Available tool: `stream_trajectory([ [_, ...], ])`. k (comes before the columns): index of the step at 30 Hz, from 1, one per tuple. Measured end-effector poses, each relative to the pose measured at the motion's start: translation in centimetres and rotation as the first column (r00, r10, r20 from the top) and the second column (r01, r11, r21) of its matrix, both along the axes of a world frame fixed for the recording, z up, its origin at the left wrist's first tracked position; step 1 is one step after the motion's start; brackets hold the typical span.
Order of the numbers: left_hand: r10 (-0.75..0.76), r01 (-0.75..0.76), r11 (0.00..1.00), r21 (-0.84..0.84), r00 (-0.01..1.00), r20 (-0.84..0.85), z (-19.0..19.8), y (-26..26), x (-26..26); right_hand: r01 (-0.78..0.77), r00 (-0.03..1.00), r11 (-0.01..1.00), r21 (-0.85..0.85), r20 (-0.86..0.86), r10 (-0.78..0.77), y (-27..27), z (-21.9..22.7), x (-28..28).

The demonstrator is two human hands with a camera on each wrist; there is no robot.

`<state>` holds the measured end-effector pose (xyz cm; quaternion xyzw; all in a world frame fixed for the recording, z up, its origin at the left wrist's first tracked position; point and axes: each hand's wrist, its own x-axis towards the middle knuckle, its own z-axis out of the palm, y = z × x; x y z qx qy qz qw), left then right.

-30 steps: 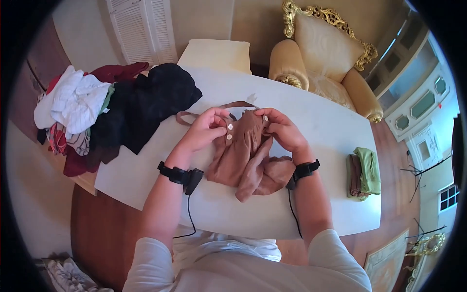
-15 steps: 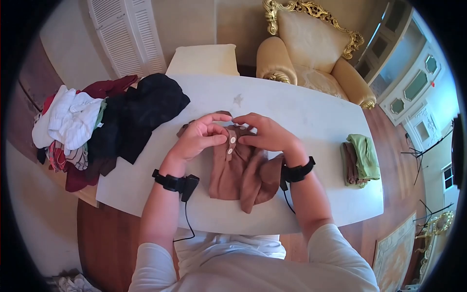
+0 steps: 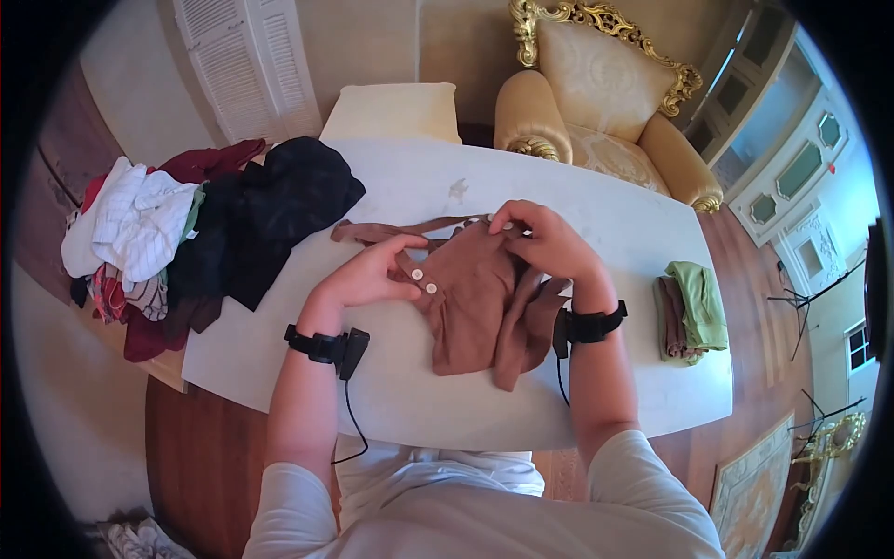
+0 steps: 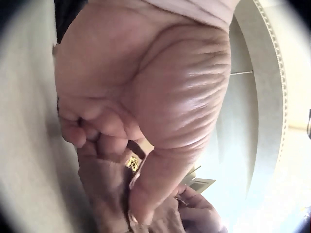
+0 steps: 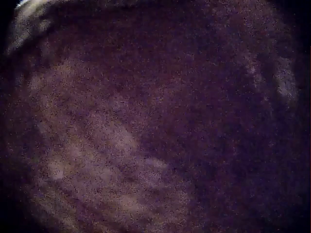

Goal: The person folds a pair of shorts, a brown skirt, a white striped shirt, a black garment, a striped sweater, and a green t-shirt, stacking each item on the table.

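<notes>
We have the brown garment (image 3: 475, 307) lying crumpled near the middle of the white worktop (image 3: 605, 233), its straps trailing off to the left toward the far side, and both hands are on its upper edge. Our left hand (image 3: 372, 272) has its fingers closed on the fabric just beside the two white buttons (image 3: 424, 281), the thumb lying along the cloth, as the left wrist view also shows. Our right hand (image 3: 545, 242) is curled over the far right corner of the same edge and pinches it; the right wrist view is too dark to add anything. We judge the work on this piece to be at an early stage: the top edge is gathered between the hands, but the lower part is bunched in loose folds toward the near side and nothing is yet laid flat. A small folded stack (image 3: 694, 312), green on top, sits at the right end of the worktop, well apart, while a large heap of mixed clothes (image 3: 205, 228) waits at the left end, so most of the sorting appears to be left.
</notes>
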<state>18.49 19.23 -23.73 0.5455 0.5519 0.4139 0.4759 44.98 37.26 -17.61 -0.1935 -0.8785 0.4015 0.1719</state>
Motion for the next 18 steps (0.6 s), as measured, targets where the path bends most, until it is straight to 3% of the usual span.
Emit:
stream_trajectory([
  [2,0.093,-0.089,0.995,0.045,0.991,-0.099,-0.3,0.4,-0.1,0.023,0.999,1.0,0.02,0.022,-0.024,-0.1,1.3,0.8],
  [5,0.187,-0.191,0.968,0.165,0.982,0.041,-1.0,1.0,-0.2,-0.054,0.998,0.99,-0.13,-0.051,0.047,-0.7,2.2,1.5],
  [8,0.141,-0.169,0.957,0.234,0.981,0.131,-0.7,1.1,0.4,-0.079,0.996,0.959,-0.272,0.022,0.088,-1.8,3.0,1.1],
  [11,0.094,-0.13,0.966,0.223,0.981,0.168,-0.9,1.3,0.8,-0.059,0.998,0.988,-0.143,-0.028,0.056,-2.6,1.6,-0.4],
  [12,0.074,-0.119,0.966,0.229,0.977,0.199,-0.7,1.3,1.1,-0.05,0.998,0.998,-0.029,-0.045,0.048,-2.4,0.8,-1.0],
  [18,-0.002,-0.085,0.964,0.254,0.946,0.324,0.4,0.8,1.7,-0.108,0.992,0.984,-0.145,-0.077,0.098,-5.1,0.9,-2.8],
])
